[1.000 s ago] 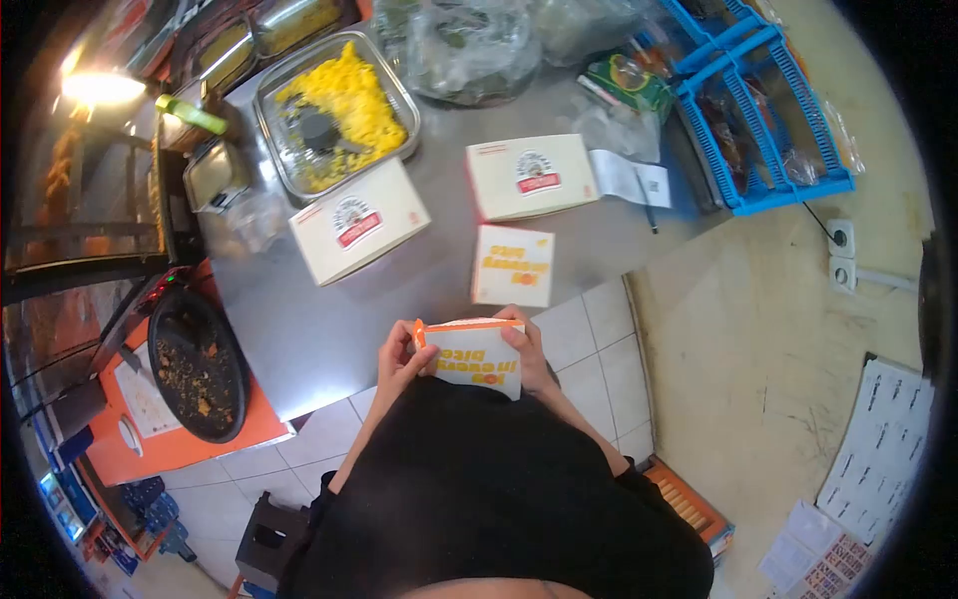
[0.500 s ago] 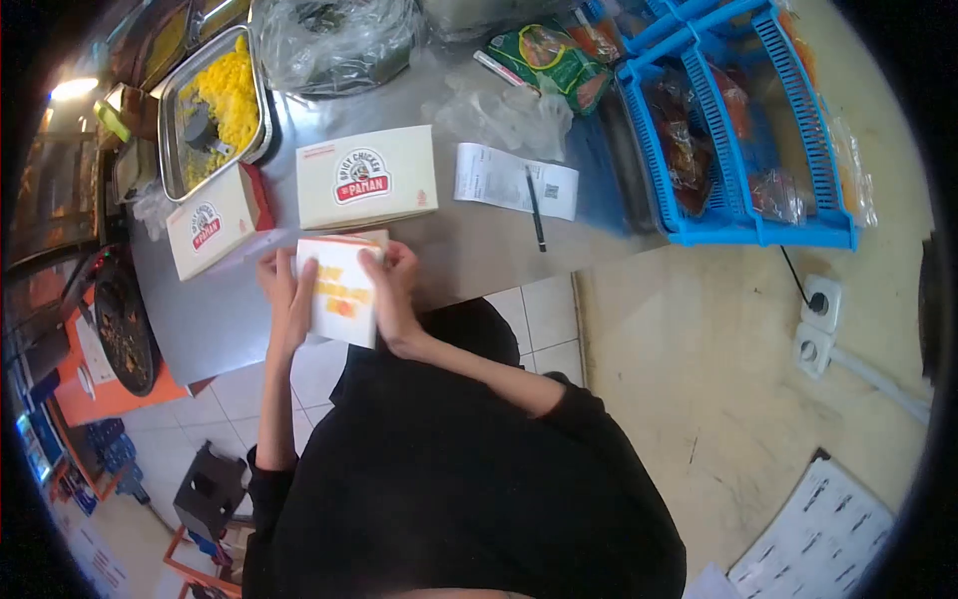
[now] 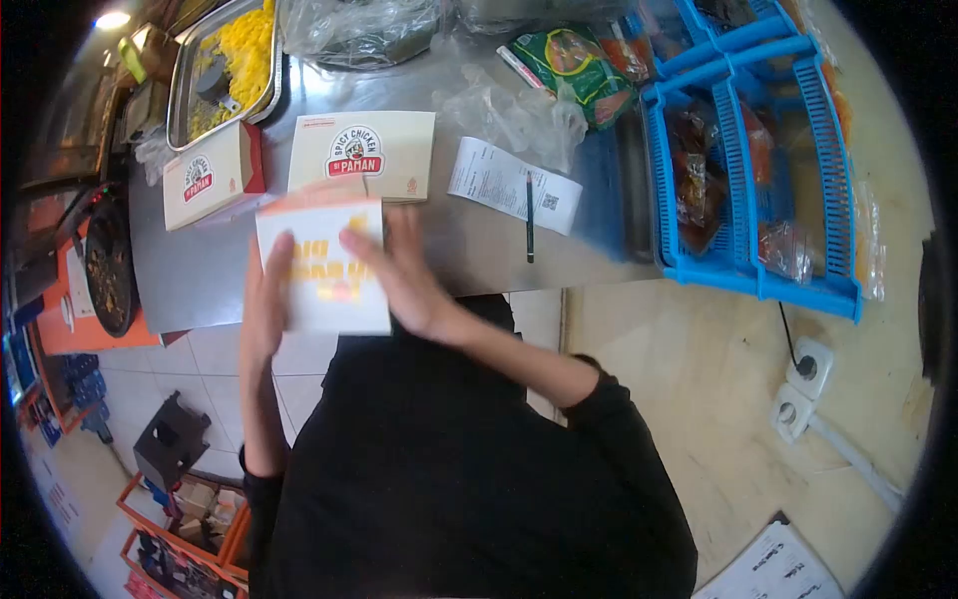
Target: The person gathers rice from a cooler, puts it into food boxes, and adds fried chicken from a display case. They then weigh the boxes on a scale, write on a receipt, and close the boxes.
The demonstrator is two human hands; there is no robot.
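Note:
A white square carton with yellow print (image 3: 334,290) is held between my two hands, near the front edge of the steel table. On its left side lies my left hand (image 3: 267,299), with the thumb on the printed face. My right hand (image 3: 404,275) grips the right side, its thumb also on the face; its fingers are blurred. Just behind the carton sits a closed white box with a chicken logo (image 3: 361,155). A second logo box with a red side (image 3: 205,180) stands to the left.
A receipt (image 3: 489,185) lies under a dark pencil (image 3: 530,220). Blue baskets (image 3: 738,180) hold packets at the right. Behind are a tray (image 3: 277,85) of yellow food, plastic bags (image 3: 364,30) and a green packet (image 3: 569,70). A dark pan (image 3: 108,270) is at the left.
The view has shifted and turned slightly. The carton now looks larger and wider, its printed face turned more to the camera. Both hands still hold its sides.

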